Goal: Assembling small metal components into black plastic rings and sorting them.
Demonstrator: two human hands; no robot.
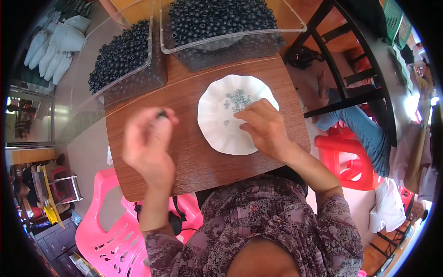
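Note:
My left hand (150,141), blurred by motion, is raised over the left part of the wooden table. Its fingers are closed on a small dark piece (161,113), which shows between thumb and fingertips. A white plate (212,134) with a wavy rim lies on the table. Small grey-green pieces (237,99) are gathered on it, with a few more (226,123) lying apart. Over the plate's right side is my right hand (264,127), thumb and index finger drawn together just beside the pile. Whatever is in that pinch is too small to tell.
Two clear plastic bins, one at back left (159,76) and one at back centre (198,59), hold many small black round pieces with holes. A pink chair (110,240) stands left, a red stool (348,159) right. Another person's jeans-clad leg (364,134) shows beyond the stool.

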